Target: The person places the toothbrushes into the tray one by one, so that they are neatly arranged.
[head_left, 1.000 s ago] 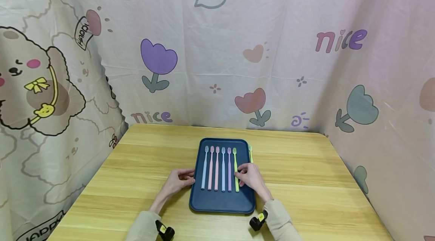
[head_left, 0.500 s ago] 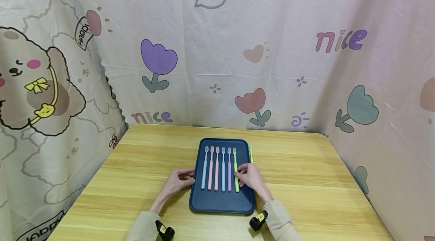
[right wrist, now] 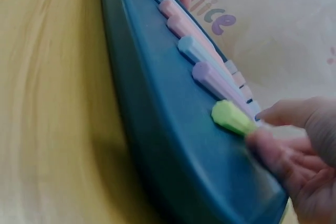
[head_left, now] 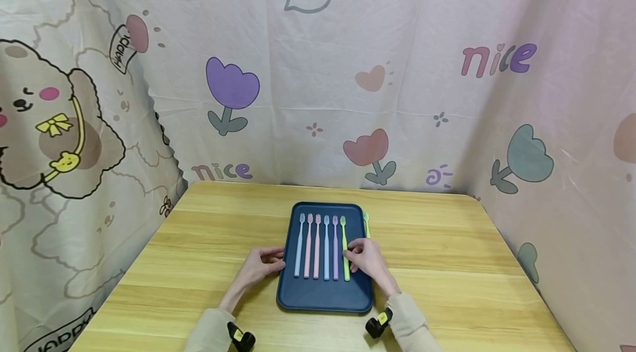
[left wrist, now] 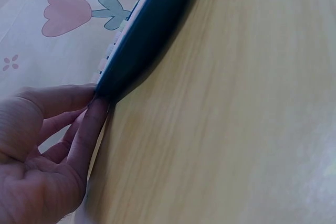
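Note:
A dark blue tray (head_left: 323, 299) lies on the table with a row of toothbrushes on it, heads toward the far side. From left to right they are a light blue toothbrush (head_left: 298, 252), two pink ones, a blue one, a purple toothbrush (head_left: 335, 252) and a yellow-green toothbrush (head_left: 345, 239). My right hand (head_left: 366, 256) reaches over the tray's right rim and pinches the yellow-green toothbrush's handle between thumb and fingertip. At the left rim, my left hand (left wrist: 47, 150) grips the tray's edge between thumb and fingers.
Another yellow-green toothbrush (head_left: 366, 222) shows just outside the tray's right side, partly hidden behind my right hand. The wooden table (head_left: 447, 264) ends at a printed curtain (head_left: 318, 92) behind and along both sides.

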`<state>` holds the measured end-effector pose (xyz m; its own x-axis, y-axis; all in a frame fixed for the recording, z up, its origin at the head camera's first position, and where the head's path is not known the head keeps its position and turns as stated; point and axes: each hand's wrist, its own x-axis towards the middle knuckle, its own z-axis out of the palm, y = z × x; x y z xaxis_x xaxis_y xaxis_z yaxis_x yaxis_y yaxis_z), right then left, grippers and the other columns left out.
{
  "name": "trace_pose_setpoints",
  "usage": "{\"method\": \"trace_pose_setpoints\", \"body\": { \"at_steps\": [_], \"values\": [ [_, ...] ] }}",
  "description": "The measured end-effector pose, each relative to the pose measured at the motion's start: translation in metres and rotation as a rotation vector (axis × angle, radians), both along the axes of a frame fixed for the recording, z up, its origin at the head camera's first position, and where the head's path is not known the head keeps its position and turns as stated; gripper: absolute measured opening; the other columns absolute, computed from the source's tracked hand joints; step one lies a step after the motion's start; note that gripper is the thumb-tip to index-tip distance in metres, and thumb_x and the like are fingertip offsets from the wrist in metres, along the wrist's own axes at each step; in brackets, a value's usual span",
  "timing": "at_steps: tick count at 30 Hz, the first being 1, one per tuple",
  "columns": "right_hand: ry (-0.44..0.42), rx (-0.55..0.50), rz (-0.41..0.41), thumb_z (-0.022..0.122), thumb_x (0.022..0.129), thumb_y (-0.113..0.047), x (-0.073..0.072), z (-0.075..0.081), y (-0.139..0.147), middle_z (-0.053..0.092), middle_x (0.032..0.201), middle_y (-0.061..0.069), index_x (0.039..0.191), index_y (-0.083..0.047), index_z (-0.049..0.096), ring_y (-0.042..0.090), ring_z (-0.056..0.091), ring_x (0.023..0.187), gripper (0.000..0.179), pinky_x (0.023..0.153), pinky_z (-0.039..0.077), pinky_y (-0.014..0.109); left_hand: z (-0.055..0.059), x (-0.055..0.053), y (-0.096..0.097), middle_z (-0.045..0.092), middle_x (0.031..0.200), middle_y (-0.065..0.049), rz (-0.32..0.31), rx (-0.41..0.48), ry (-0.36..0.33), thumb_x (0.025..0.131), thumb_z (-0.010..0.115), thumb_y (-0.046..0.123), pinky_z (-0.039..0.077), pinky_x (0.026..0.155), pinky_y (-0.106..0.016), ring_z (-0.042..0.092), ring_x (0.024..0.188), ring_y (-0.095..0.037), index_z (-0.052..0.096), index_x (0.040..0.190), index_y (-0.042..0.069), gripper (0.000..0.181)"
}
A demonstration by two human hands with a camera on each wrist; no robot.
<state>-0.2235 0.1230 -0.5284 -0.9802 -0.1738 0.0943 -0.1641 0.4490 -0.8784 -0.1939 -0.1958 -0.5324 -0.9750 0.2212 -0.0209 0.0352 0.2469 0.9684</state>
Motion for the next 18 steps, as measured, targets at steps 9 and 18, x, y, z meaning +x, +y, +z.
{"method": "trace_pose_setpoints", "body": {
  "at_steps": [9, 18],
  "values": [
    [0.119, -0.224, -0.256, 0.072, 0.089, -0.005, -0.005, -0.01, 0.027, 0.066, 0.072, 0.017, 0.105, 0.007, 0.071, 0.003, 0.053, 0.046, 0.02, 0.042, 0.044, 0.018, -0.001, 0.0, 0.0, 0.066, 0.123, -0.033, 0.005, -0.009, -0.001, 0.089, 0.073, 0.004, 0.058, 0.073, -0.019, 0.068, 0.093, -0.018, 0.058, 0.132, -0.014, 0.049],
    [0.099, -0.121, -0.338, 0.072, 0.087, -0.004, -0.014, -0.022, 0.048, 0.066, 0.073, 0.007, 0.105, 0.006, 0.071, 0.0, 0.051, 0.052, 0.021, 0.048, 0.043, 0.017, -0.001, 0.0, 0.0, 0.067, 0.122, -0.033, 0.015, -0.025, 0.001, 0.089, 0.073, 0.004, 0.057, 0.073, -0.018, 0.069, 0.094, -0.02, 0.058, 0.131, -0.014, 0.048]
  ]
}}
